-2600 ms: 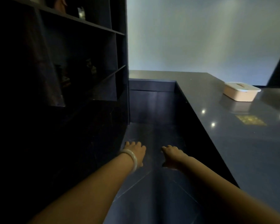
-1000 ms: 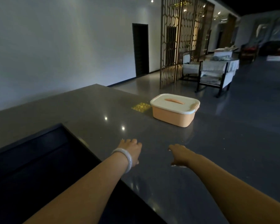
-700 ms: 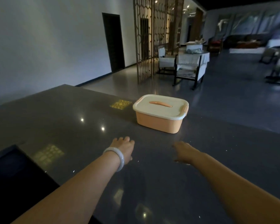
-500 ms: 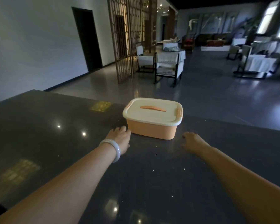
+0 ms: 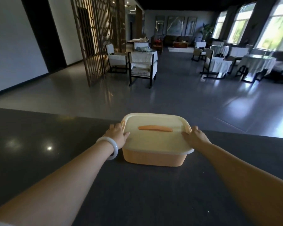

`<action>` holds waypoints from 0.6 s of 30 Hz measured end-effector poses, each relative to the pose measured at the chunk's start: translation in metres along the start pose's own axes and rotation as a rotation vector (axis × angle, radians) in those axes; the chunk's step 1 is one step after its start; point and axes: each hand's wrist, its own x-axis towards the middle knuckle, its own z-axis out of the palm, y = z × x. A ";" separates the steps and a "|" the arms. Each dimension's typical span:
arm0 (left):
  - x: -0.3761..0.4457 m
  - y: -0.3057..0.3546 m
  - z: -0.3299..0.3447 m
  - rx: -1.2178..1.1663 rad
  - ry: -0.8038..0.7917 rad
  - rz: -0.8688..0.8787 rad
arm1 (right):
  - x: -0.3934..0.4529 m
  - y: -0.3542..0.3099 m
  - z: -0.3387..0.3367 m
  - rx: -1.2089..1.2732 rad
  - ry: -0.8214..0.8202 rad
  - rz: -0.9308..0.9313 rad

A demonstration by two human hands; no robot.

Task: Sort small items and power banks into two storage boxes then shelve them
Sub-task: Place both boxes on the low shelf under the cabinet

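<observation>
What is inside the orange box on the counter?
It cannot be seen. The cream lid covers the orange box completely, and its walls are opaque. Only the left hand and right hand touch the lid's ends.

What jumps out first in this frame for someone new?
The orange storage box with its cream lid sits closed at the dark counter's far edge, centre frame. The left hand and right hand grip the lid's two ends, a pale bangle on the left wrist. Behind, bright windows light the dining tables at right.
</observation>
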 end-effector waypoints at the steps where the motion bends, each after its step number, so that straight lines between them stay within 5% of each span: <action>1: 0.011 0.000 0.003 -0.018 -0.033 -0.020 | 0.007 0.000 0.002 0.007 -0.006 0.013; 10: 0.067 -0.010 0.027 -0.325 -0.134 -0.169 | 0.043 0.017 0.029 0.171 0.017 0.114; 18: 0.028 -0.008 0.029 -0.178 -0.087 -0.140 | 0.006 0.034 0.030 0.204 0.031 0.149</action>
